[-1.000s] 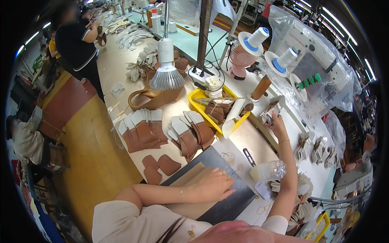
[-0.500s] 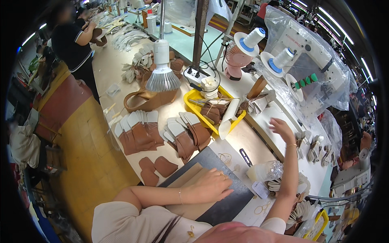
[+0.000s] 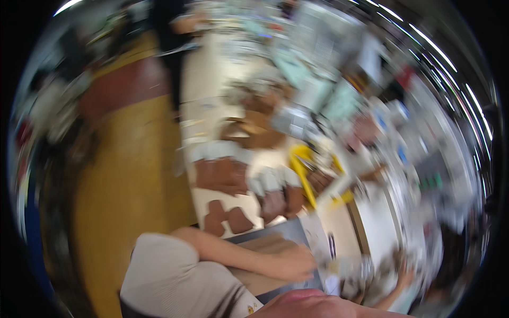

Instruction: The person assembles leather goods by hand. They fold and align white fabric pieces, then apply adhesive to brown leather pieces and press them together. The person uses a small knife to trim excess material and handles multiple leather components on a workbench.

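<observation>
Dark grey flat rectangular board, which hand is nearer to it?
Left: the left hand lies over the board, while the right hand is off to its right, clear of it.

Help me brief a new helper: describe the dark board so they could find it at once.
On the long pale table, go to the wearer's end. There, the left hand is over a flat board, partly covered by a brown sheet. Its dark grey colour sets it apart from the loose brown pieces nearby.
</observation>
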A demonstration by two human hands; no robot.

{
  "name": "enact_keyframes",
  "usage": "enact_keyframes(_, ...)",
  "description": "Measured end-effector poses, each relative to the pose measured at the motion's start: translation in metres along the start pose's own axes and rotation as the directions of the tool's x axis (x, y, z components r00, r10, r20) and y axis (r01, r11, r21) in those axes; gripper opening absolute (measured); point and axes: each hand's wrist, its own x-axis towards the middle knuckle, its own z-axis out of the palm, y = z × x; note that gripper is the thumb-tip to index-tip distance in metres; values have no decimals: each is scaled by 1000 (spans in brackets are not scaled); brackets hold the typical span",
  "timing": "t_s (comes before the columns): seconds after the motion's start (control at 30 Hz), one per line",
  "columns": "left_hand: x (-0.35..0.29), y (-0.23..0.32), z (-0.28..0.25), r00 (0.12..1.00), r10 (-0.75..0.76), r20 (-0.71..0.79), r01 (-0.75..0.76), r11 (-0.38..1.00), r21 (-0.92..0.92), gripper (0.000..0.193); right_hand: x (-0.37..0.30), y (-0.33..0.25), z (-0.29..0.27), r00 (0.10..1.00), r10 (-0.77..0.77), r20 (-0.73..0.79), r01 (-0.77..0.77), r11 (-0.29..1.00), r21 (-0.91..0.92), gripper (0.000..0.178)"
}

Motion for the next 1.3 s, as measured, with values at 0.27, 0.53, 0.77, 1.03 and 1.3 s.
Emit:
enact_keyframes(0.27,1,-5,7,998,17,-59,-15,999,44,27,-8,2,44,988,-4,156,-36,966,255,78)
enact_keyframes(0.53,-4,1,-2,998,11,-58,-14,998,-58,25,-23,-33,37,910,238,339,-341,895,288,72)
enact_keyframes(0.77,-3,1,-8,999,7,-40,-9,999,-41,26,-32,-174,7,882,443,164,-373,866,-333,67)
enact_keyframes(1.03,-3,2,-13,997,0,-76,-2,1000,-24,26,-4,-94,46,794,407,451,-595,674,439,51)
enact_keyframes(1.3,3,4,-21,1000,-6,-14,6,999,-37,24,-22,-159,50,733,315,603,-679,275,681,63)
